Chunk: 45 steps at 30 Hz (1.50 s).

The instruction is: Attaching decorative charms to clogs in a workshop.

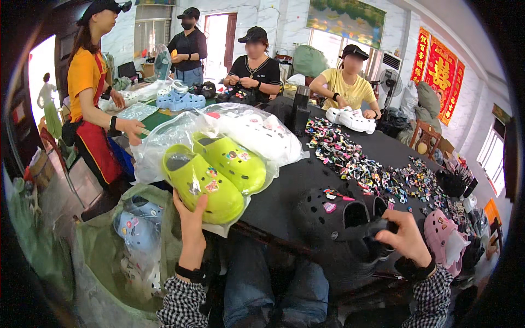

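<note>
My left hand [191, 221] grips the near end of a lime green clog [210, 191], thumb on its side. A second lime green clog [232, 158] lies beside it, and clear plastic film wraps around the pair. Colourful charms sit on both. At the right, my right hand [407, 235] is closed on the heel strap of a black clog [320, 218]. A few charms, one pink, are on this clog's upper, and part of another black clog shows behind it. A white bagged pair of clogs [260, 134] lies just beyond the green ones.
Loose charms [355, 156] spread over the black table [284, 194]. A pink clog [444, 240] stands at the right edge. Bagged blue clogs [139, 227] lie in a green sack [93, 246] at lower left. Several co-workers surround the table; one reaches toward the bagged clogs.
</note>
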Available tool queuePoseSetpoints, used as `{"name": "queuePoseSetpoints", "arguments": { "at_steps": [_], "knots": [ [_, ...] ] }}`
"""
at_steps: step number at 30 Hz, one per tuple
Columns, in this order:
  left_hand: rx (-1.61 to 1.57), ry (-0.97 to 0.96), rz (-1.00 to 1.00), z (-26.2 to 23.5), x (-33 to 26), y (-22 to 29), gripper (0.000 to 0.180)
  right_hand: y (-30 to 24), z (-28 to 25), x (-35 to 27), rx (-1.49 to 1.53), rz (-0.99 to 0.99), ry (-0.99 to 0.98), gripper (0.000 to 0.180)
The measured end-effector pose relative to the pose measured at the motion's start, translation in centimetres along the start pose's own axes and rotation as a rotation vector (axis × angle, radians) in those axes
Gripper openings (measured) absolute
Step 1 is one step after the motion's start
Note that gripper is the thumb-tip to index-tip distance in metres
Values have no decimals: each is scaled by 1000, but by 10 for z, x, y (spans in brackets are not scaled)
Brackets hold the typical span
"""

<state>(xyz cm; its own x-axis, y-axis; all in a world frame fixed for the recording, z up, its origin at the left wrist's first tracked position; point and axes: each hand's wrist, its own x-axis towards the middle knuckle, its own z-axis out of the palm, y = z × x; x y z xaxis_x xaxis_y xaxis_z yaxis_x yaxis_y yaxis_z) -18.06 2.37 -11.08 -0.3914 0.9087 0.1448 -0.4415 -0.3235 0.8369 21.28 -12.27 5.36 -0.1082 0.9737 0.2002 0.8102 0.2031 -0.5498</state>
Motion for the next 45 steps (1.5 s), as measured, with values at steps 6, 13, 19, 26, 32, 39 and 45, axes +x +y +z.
{"name": "queuePoseSetpoints", "arguments": {
  "at_steps": [6, 13, 19, 26, 32, 39, 45],
  "knots": [
    [-103, -167, -9, 16, -48, 1, 96, -10, -23, -2, 421, 13, 391, 30],
    [-1, -180, 100, 5, -62, -15, 77, 115, -116, -54, 701, -245, 616, 61],
    [-93, 65, -23, -17, -29, 2, 72, 234, -183, -57, 1086, -218, 115, 54],
    [-34, -194, -80, -59, 13, -14, 75, -85, 7, 179, 1470, -175, -487, 48],
    [-83, -169, -151, -59, -5, -4, 80, -314, 149, 302, 1241, -568, -533, 35],
    [-29, -214, -224, -70, -21, -13, 80, -340, 260, 457, 634, -710, -367, 43],
    [-71, -215, -133, -69, -20, -16, 77, -273, 280, 494, -65, -1080, -57, 42]
  ]
}}
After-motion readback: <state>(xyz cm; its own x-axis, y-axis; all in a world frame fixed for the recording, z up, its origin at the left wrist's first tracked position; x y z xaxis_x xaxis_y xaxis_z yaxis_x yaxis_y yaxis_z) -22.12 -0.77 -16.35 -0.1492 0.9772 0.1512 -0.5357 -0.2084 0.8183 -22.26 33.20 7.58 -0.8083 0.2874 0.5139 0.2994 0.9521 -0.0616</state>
